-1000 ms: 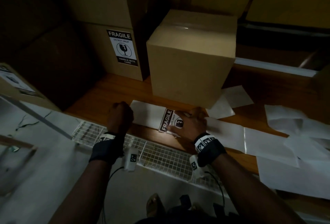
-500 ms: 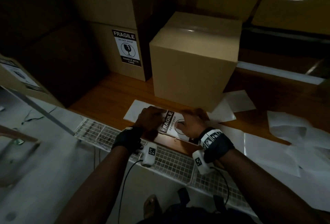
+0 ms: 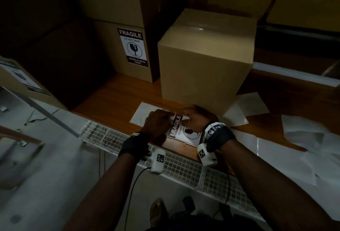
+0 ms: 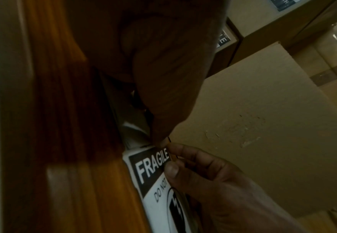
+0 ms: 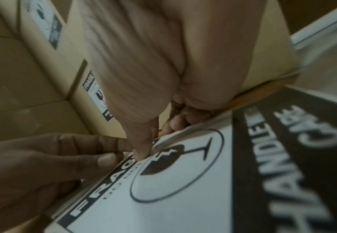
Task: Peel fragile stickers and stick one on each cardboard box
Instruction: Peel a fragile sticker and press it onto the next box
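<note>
While the fragile sticker (image 3: 181,129) lies flat on the wooden shelf (image 3: 117,100), just in front of the plain cardboard box (image 3: 204,61), both hands work at its far corner, by the black "FRAGILE" band. Right hand (image 3: 197,119): thumb and forefinger pinch that corner, seen closely in the left wrist view. Left hand (image 3: 159,122): fingers curled, thumb and forefinger tips (image 5: 105,159) closing on the same edge; whether they grip sticker or backing, cannot tell.

Step in hand, by my reading: starting the peel, splitting sticker from liner. No lifted flap is plain yet.

Next move calls for one hand to pin the liner while the other draws the sticker back slowly and low, to avoid curling or tearing. The box face beside the hands carries no sticker. A labelled box (image 3: 132,46) stands behind on the left. Loose white backing sheets (image 3: 301,133) lie scattered to the right.
</note>
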### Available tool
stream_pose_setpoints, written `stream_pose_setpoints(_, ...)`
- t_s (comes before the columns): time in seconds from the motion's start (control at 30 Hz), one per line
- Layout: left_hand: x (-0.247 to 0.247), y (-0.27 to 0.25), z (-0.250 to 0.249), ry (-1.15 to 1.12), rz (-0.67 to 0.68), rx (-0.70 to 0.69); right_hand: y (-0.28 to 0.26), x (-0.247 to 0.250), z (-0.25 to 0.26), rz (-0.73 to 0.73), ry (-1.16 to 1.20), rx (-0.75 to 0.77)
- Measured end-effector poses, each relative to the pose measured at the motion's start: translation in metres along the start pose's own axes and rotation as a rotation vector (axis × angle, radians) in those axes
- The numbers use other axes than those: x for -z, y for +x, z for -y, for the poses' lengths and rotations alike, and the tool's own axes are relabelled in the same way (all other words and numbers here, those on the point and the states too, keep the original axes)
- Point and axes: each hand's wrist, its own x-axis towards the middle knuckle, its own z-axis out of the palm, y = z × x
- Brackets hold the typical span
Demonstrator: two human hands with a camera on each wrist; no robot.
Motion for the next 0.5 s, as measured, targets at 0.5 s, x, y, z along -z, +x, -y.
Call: stream_pose_setpoints(0.5,-0.003,0.015,0.005,-0.441,0.074,0.271,-0.001,-0.011,-0.004,-0.052,0.150,-0.017)
